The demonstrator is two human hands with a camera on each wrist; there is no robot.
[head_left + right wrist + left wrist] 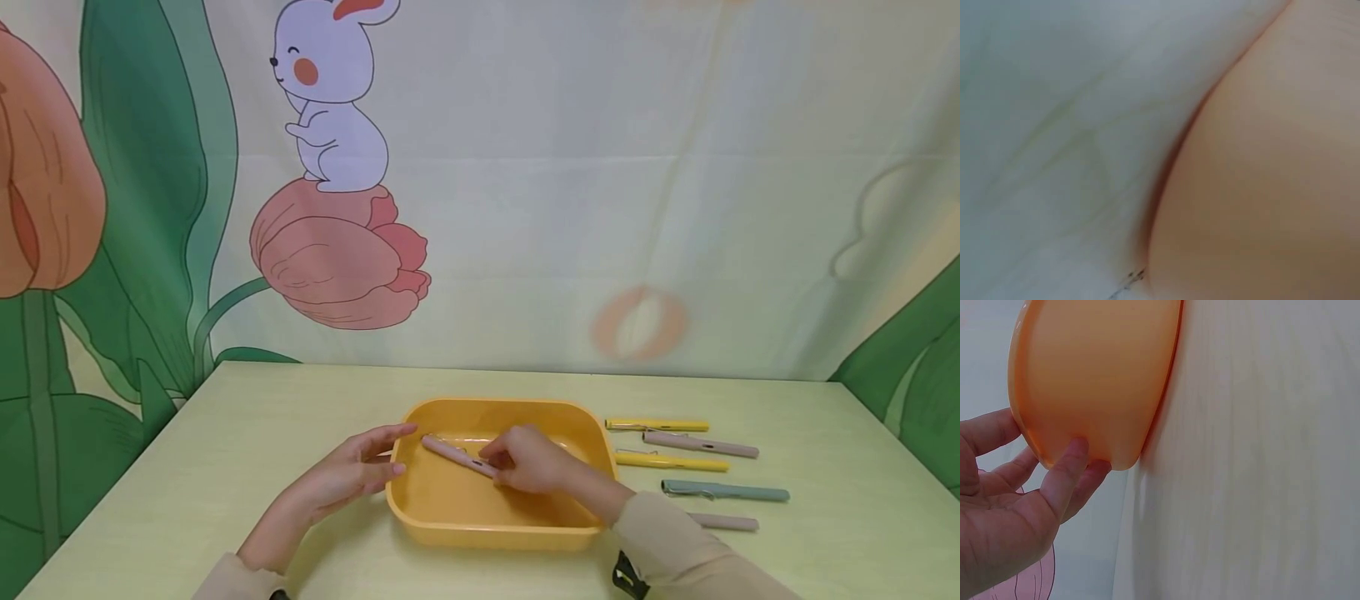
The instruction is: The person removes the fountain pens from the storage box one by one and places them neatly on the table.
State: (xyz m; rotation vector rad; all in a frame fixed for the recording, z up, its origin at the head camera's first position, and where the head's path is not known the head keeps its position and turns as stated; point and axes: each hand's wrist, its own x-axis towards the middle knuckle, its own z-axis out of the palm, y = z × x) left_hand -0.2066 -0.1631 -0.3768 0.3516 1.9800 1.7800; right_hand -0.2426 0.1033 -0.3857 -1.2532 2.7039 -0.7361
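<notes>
A yellow-orange plastic tray [498,537] stands on the table. My left hand [352,467] holds its left end by the rim; in the left wrist view the thumb and fingers of that left hand [1016,500] lie on either side of the tray's end wall [1097,381]. Inside the tray, my right hand [536,458] pinches one end of a pinkish-beige pen [450,451] with a metal clip, which slants across the tray floor. The right wrist view is blurred and does not show the right fingers.
Right of the tray lie a yellow pen [660,425], a pinkish-beige pen [705,444], another yellow pen [675,462], a grey-green pen [727,491] and a further beige pen [727,522], partly behind the right sleeve [675,542]. A printed curtain [525,208] hangs behind the table [300,392].
</notes>
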